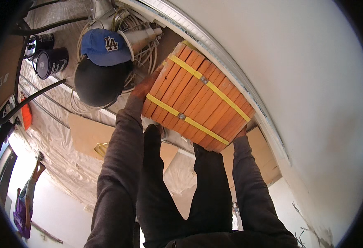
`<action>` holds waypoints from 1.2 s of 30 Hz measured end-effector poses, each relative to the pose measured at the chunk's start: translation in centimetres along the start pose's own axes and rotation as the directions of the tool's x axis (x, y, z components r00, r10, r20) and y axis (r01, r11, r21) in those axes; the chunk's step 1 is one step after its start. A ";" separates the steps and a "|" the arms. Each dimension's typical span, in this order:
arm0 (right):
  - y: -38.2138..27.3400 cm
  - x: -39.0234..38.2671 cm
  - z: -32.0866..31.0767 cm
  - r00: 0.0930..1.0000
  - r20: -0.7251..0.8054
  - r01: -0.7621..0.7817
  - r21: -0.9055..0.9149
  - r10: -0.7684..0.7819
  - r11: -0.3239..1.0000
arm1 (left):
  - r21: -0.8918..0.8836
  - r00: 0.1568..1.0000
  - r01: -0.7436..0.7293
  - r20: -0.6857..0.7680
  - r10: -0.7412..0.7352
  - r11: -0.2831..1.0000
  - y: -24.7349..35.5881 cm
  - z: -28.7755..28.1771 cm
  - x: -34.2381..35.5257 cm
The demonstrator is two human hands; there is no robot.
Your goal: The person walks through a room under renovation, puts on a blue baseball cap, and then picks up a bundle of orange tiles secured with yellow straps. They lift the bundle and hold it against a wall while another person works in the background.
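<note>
Between my two hands is a bundle of orange clay tiles, packed side by side and bound by two yellow straps with metal clips. My left hand grips its left end, with the fingers partly hidden against the side. At the lower right corner, my right hand holds the other end; most of it is behind the tiles. The bundle is tilted and close to the white wall. My legs show below it.
Left of the bundle, a blue cap rests on a black rounded object amid coiled cables. Dark buckets stand farther left. Plastic sheeting and a tan board cover floor. Another person stands at lower left.
</note>
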State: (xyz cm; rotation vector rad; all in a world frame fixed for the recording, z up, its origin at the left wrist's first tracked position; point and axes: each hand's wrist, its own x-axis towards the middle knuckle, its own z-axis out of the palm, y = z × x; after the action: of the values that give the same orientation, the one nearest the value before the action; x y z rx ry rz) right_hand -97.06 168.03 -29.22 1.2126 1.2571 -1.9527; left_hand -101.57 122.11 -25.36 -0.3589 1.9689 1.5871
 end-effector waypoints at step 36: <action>-1.8 1.3 0.7 1.000 0.014 0.011 -0.108 -0.009 0.994 | -0.658 0.901 0.367 0.077 -0.427 0.657 -6.5 2.6 -1.7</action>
State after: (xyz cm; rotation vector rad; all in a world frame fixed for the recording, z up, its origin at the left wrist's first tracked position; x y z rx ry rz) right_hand -99.37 168.28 -29.47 1.1393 1.3460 -1.8708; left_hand -95.96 122.72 -29.87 -1.0818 1.1713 1.9277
